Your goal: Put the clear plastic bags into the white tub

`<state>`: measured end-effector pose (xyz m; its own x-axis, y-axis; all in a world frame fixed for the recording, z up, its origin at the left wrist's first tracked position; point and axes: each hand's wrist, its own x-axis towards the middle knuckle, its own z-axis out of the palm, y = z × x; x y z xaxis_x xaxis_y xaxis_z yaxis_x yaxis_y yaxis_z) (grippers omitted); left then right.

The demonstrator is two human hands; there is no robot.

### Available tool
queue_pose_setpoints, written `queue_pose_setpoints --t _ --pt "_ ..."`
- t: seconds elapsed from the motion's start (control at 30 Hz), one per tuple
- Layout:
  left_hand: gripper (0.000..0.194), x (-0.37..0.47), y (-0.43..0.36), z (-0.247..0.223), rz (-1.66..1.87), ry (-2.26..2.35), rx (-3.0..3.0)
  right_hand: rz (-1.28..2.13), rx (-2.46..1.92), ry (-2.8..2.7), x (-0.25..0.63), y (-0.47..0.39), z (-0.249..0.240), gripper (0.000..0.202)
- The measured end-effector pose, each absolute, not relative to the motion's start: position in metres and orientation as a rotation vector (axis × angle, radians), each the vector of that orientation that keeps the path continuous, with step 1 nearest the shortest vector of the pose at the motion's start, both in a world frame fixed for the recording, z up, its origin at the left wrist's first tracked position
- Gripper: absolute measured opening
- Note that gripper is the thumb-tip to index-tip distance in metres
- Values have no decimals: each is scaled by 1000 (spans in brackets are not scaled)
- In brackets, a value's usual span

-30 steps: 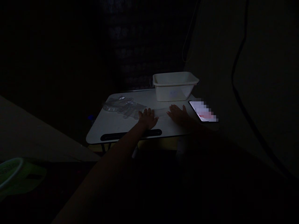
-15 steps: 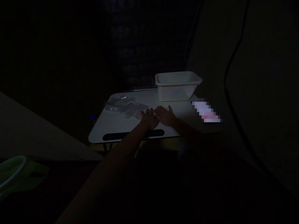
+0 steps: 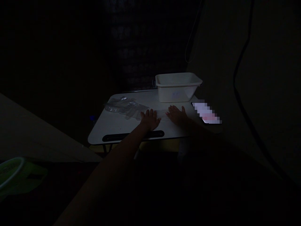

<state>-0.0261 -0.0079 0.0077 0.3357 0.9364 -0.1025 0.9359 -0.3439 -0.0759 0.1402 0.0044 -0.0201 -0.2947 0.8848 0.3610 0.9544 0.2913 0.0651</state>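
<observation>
My left hand [image 3: 150, 120] lies flat near the middle of the small white table [image 3: 117, 127], its fingers spread. To its right my right hand [image 3: 177, 115] is also flat, fingers apart. A faint clear plastic sheet or bag [image 3: 162, 115] stretches between the two hands, and both seem to press on it; its outline is hard to see in the dim light. Just left of my left hand, a crumpled pile of clear plastic bags [image 3: 128, 106] rests on the table.
At the back right of the table stands a white plastic tub [image 3: 176, 92]. A lit phone [image 3: 207, 112], its screen blurred out, lies at the right edge. A dark slot [image 3: 117, 137] runs along the front. A green basket [image 3: 28, 177] sits low at left; a dark cable [image 3: 242, 103] hangs at right.
My right hand has slid to the right, away from my left hand, opening a gap where clear plastic shows. My left hand has stayed nearly in place.
</observation>
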Motion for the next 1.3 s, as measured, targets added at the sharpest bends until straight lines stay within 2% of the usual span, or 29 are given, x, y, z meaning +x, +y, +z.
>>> queue_pose_setpoints --t 0.3,0.67,1.17,1.3 --pt "62 -26 -7 6 196 -1801 -2539 -461 -1742 -2197 144 6 -18 49" --pt "59 -25 -8 7 175 -1806 -2571 -228 -1513 -2502 94 0 -10 47" --pt "62 -26 -7 7 190 -1791 -2556 -429 -1683 -2341 144 -3 -19 44" --pt "62 -29 -9 8 181 -1774 -2573 -352 -1723 -2316 151 -2 -13 43"
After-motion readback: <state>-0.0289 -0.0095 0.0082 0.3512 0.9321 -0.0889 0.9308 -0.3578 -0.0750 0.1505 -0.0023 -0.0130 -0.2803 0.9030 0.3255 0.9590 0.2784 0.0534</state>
